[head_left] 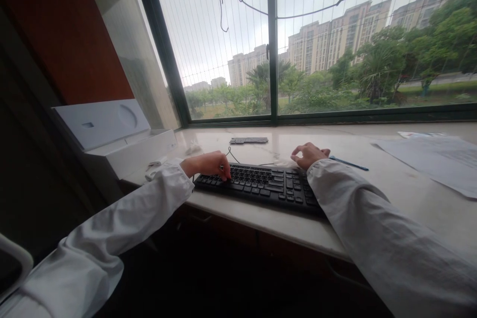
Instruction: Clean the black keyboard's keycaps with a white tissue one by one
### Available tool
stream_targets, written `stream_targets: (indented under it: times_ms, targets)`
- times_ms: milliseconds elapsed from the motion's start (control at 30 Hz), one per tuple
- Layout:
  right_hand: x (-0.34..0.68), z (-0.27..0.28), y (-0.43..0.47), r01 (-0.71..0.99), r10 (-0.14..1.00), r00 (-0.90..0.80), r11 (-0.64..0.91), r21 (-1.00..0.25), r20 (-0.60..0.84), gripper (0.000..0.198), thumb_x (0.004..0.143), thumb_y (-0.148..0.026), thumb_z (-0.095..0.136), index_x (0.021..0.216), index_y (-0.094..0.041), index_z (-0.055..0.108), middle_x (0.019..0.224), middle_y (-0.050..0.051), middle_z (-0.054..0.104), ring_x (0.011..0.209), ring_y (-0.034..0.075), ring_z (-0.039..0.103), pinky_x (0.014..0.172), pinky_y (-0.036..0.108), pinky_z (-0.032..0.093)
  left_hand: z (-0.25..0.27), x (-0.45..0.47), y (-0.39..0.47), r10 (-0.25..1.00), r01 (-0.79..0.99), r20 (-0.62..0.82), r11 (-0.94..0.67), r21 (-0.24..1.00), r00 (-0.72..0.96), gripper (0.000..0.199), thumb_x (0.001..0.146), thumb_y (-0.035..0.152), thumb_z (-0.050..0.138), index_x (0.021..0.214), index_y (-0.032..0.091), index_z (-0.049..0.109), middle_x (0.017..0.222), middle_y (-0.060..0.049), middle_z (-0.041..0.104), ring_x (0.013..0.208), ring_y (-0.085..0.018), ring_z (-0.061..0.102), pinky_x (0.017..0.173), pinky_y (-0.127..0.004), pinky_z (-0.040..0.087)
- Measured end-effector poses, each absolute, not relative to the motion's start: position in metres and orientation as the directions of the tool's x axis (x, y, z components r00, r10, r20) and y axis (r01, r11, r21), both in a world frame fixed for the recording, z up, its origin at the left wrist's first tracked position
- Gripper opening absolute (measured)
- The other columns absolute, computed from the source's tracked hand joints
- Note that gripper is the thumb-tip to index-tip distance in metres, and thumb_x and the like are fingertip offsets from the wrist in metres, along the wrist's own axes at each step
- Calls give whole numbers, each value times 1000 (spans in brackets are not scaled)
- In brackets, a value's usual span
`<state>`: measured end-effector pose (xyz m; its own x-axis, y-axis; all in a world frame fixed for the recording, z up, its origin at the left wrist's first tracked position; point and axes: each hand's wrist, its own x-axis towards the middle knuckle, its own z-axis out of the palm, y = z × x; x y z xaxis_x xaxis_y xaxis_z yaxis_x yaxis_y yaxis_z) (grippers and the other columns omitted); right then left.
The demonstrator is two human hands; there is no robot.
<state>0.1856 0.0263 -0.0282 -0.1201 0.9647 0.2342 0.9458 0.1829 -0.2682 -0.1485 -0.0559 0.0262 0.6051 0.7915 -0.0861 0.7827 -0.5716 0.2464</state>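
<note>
A black keyboard lies along the front of the white tabletop. My left hand is over its left part, fingers bent down and pressed together at the keys. A small reddish spot shows at those fingertips; whether it is a held thing is unclear. My right hand is at the keyboard's far right corner, fingers curled with thumb and index drawn together. Crumpled whitish material is beside its fingertips. From beside this hand a thin blue stick, like a pen or brush, points right; whether the hand touches it is hidden.
A grey strip of keys or a similar flat piece lies behind the keyboard, with a thin cable nearer. An open white box stands at the left. Paper sheets lie at the right. A window rises behind.
</note>
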Motion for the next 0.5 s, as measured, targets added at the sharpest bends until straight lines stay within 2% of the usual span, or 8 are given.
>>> stream_targets:
  times_ms: [233, 500]
  targets:
    - [186, -30, 29, 946, 960, -115, 184, -268, 255, 28, 82, -43, 55, 99, -28, 72, 111, 8, 58, 98, 26, 57, 91, 49, 34, 24, -146, -62, 773, 763, -37, -617, 193, 634, 17, 71, 9, 72, 81, 20, 78, 78, -2, 75, 75, -13, 70, 74, -20, 51]
    - [184, -29, 29, 945, 967, -114, 176, -274, 228, 28, 83, -42, 54, 100, -28, 71, 115, 9, 57, 101, 26, 56, 93, 49, 33, 22, -144, -69, 808, 797, -4, -581, 163, 590, 14, 66, 15, 77, 79, 21, 77, 75, 0, 74, 70, -12, 67, 67, -19, 49]
